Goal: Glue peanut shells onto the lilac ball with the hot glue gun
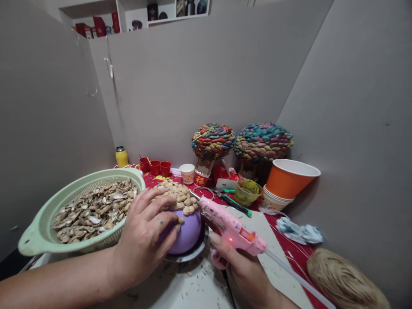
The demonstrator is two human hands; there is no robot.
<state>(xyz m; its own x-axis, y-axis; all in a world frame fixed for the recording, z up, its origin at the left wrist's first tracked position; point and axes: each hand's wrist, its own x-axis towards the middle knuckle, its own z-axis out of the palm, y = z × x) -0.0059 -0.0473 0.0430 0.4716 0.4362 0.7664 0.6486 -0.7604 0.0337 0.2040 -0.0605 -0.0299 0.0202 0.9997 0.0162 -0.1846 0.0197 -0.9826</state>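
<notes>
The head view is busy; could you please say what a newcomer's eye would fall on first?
It would probably fall on the pink plastic glue gun in the right hand, front centre, its nozzle close to tan peanut shells atop a purple rounded form. Next might come the two multicoloured braided domes behind, or the pale green oval colander at left.

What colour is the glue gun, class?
The glue gun is mostly pink, as the head view shows.
</notes>
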